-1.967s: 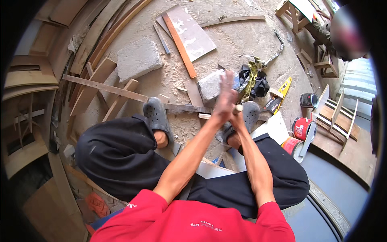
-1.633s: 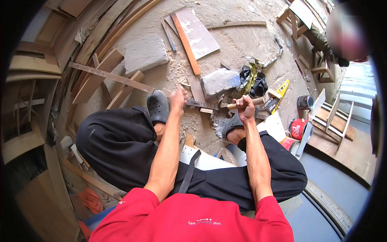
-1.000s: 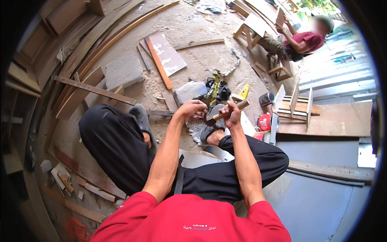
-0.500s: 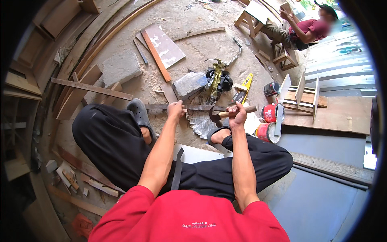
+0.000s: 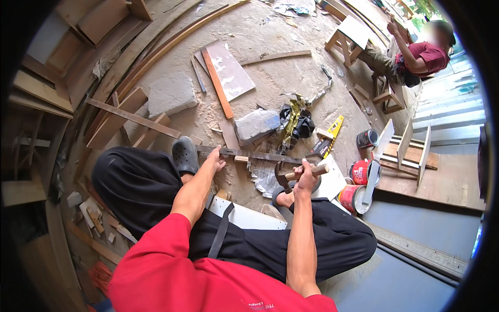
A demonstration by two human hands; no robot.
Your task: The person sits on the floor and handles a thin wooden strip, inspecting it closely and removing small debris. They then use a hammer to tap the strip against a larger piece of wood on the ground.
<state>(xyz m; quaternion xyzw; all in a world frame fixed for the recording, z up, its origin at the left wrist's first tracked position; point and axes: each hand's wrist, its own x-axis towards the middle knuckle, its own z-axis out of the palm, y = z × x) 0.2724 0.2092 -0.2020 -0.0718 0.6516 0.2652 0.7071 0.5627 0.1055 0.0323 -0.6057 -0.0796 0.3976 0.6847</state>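
Observation:
My right hand (image 5: 305,178) is closed round the wooden handle of a claw hammer (image 5: 283,177), whose dark head points left. My left hand (image 5: 212,159) grips a long dark wooden strip (image 5: 260,155) near its left end, thumb and fingers on either side. The strip lies crosswise between my feet, and its right end runs close to the hammer. A small pale wood block (image 5: 241,159) sits against the strip's near edge, right of my left hand. Crumpled silvery sheet (image 5: 262,177) lies below the strip.
Beyond the strip are a concrete block (image 5: 257,126), black and gold wrapping (image 5: 296,122) and a yellow-handled saw (image 5: 332,136). Paint cans (image 5: 354,199) stand at right. A white board (image 5: 249,216) lies under my legs. Another person (image 5: 421,57) sits at the far right.
My left hand has slid left along the strip, away from the small wood block, and its fingers have loosened. The hammer has dropped slightly nearer to me. The view has shifted.

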